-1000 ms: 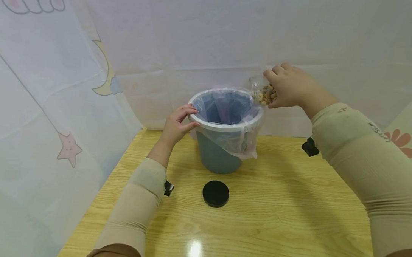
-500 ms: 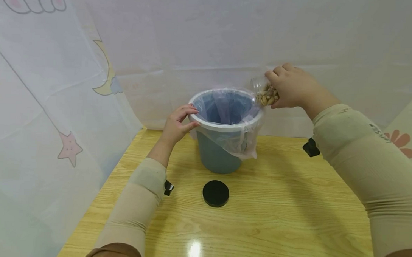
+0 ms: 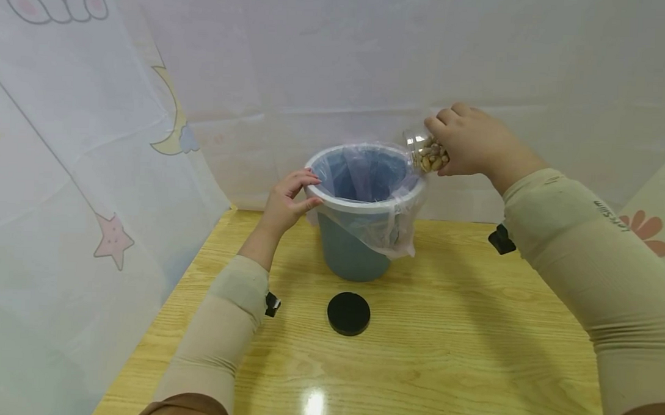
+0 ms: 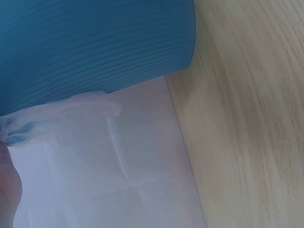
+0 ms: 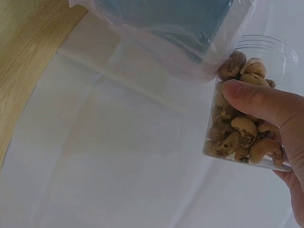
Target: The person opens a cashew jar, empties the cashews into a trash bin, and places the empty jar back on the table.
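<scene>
My right hand (image 3: pixel 472 142) grips a clear plastic jar (image 5: pixel 207 142) of cashews (image 5: pixel 244 130). In the head view the jar leans toward the bin at its right rim, its lidless mouth pointing left. Most of the nuts lie in the lower part of the jar. A blue-grey trash can (image 3: pixel 353 248) with a white rim stands at the back of the table. A thin pinkish bin liner (image 3: pixel 389 234) covers its inside and hangs over the edge. My left hand (image 3: pixel 287 200) holds the can's left rim between fingers and thumb; the left wrist view shows only part of that hand.
A round black lid (image 3: pixel 348 314) lies flat on the wooden table (image 3: pixel 443 358) in front of the can. White printed sheeting (image 3: pixel 315 60) hangs close behind the can and along the left side.
The cashews have shifted inside the jar while its tilt changes slightly in my right hand. My left hand, the trash can and the black lid stay where they were.
</scene>
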`<state>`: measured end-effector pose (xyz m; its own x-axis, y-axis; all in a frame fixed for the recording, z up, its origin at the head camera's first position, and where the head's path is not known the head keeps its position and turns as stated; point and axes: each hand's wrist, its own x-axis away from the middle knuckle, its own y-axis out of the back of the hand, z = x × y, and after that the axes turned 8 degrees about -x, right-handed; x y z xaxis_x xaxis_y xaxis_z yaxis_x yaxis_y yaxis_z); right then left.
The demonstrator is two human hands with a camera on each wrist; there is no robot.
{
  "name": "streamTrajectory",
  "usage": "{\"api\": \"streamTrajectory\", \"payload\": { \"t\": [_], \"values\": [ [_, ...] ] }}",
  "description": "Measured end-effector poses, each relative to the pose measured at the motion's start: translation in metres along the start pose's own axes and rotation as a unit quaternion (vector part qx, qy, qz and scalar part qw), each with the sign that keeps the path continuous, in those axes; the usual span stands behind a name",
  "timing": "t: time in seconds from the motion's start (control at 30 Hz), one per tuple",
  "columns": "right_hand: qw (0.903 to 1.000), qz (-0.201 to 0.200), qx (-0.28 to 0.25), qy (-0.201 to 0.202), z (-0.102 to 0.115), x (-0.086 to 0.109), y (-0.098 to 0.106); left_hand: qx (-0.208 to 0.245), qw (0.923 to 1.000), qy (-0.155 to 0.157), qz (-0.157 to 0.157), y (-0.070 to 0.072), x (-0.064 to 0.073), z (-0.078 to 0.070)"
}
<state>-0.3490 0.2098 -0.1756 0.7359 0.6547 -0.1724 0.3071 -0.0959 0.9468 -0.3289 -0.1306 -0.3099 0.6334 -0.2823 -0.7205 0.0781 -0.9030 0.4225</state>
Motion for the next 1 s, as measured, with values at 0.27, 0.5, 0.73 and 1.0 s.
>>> {"api": "streamTrajectory", "payload": {
  "t": [0.27, 0.5, 0.73, 1.0],
  "values": [
    [0.9999, -0.002, 0.009, 0.007, 0.0, -0.0006, 0.0003, 0.004, 1.0, 0.0, 0.0, 0.0, 0.0003, -0.0005],
    [0.9998, -0.004, 0.014, 0.01, 0.0006, -0.0009, 0.0006, -0.002, 1.0, 0.001, 0.005, 0.0007, 0.0003, -0.0014],
    [0.9999, -0.006, 0.012, 0.01, 0.0016, -0.0013, -0.0002, 0.002, 1.0, 0.003, 0.004, 0.0012, 0.0006, -0.0004],
    [0.9998, -0.008, 0.01, 0.013, 0.0023, -0.0018, -0.0014, 0.007, 1.0, 0.001, 0.0, 0.002, 0.0007, 0.0003]
  ]
}}
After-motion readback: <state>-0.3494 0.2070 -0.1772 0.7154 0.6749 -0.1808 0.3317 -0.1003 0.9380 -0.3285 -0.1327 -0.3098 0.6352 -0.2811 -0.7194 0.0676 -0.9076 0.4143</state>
